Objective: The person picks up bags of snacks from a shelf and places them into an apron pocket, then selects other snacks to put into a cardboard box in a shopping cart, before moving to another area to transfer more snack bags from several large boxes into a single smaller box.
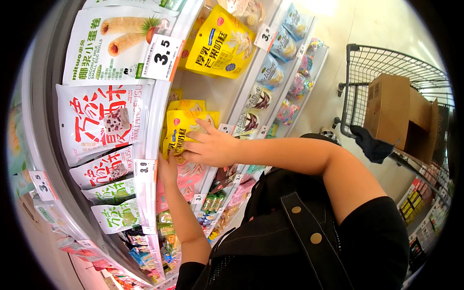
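A small yellow snack pouch [177, 125] stands on the shelf with a second yellow pouch [188, 105] behind it. My right hand [215, 145] reaches across from the right, its fingers spread over the pouch's front. At the pouch's lower left corner is my left hand [168, 170], fingertips against its edge beside the shelf's price rail. Both hands hold this pouch between them. Pink snack pouches [190, 173] lie just below, partly covered by my hands. A larger yellow pouch [221, 43] sits farther along the same shelf.
White snack bags with red print [98, 123] fill the neighbouring shelf, behind a price tag [144, 172]. Blue pouches [284, 43] stand on another shelf tier. In the aisle at right is a wire shopping cart [398, 59] holding an open cardboard box [388, 105]; dark cloth [371, 145] hangs on it.
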### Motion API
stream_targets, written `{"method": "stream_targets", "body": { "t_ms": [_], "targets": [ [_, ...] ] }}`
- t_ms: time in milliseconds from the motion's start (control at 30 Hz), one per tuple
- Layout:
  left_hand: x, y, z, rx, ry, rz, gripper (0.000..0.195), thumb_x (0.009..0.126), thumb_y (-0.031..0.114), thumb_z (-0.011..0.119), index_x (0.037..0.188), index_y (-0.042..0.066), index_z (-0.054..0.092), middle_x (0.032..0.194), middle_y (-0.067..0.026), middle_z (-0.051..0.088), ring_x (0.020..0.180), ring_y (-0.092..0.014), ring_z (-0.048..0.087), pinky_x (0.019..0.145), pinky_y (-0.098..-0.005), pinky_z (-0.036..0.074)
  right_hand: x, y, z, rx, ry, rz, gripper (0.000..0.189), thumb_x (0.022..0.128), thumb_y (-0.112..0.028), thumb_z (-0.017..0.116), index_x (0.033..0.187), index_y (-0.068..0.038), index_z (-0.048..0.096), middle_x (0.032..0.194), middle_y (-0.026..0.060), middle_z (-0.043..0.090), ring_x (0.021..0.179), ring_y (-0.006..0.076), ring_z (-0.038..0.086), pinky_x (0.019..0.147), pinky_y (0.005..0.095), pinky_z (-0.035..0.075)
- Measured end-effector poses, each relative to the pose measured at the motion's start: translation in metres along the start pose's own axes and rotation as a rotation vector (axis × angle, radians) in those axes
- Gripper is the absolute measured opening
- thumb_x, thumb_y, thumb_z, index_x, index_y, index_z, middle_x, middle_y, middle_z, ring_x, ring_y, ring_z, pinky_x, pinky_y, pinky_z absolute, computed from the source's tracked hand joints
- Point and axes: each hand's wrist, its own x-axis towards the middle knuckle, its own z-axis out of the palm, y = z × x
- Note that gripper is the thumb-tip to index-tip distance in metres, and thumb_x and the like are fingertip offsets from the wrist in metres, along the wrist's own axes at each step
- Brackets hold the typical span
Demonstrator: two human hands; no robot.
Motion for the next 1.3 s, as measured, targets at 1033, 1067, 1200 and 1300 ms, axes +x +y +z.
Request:
{"method": "stream_targets", "body": {
  "t_ms": [1033,1067,1200,1300],
  "targets": [
    [-0.395,0.208,0.151,-0.121,-0.616,-0.117,0.059,0.066,0.041,0.064,0.118,0.019,0.048,0.140,-0.0162,0.013,0.126,-0.042,0.011,0.094,-0.0656,0.010,-0.375,-0.174,-0.470,-0.949,-0.752,1.370,0.072,0.067,-0.028,0.066,0.129,-0.019,0.031,0.135,0.0116,0.025,0.124,0.0331,0.023,0.097,0.0566,0.018],
    [-0.434,0.196,0.152,-0.087,-0.708,-0.167,0.059,0.066,0.042,0.062,0.118,0.019,0.048,0.139,-0.0158,0.015,0.126,-0.042,0.012,0.094,-0.0656,0.010,-0.379,-0.177,-0.481,-0.958,-0.753,1.378,0.072,0.067,-0.028,0.066,0.129,-0.019,0.032,0.135,0.0118,0.025,0.124,0.0332,0.023,0.096,0.0567,0.018],
    [-0.556,0.182,0.116,-0.228,-1.311,-0.314,0.056,0.072,0.049,0.054,0.117,0.016,0.050,0.129,-0.0145,0.039,0.121,-0.036,0.031,0.097,-0.0585,0.018,-0.402,-0.166,-0.527,-1.009,-0.717,1.277,0.070,0.067,-0.029,0.066,0.127,-0.016,0.034,0.132,0.0134,0.031,0.120,0.0333,0.029,0.094,0.0548,0.023],
    [-0.623,0.180,0.107,-0.615,-1.316,-0.296,0.053,0.075,0.047,0.053,0.115,0.012,0.051,0.120,-0.0143,0.049,0.113,-0.030,0.043,0.097,-0.0428,0.030,-0.427,-0.136,-0.541,-0.873,-0.791,1.180,0.068,0.067,-0.032,0.066,0.125,-0.011,0.037,0.126,0.0151,0.038,0.111,0.0340,0.041,0.090,0.0459,0.034]
  ]
}}
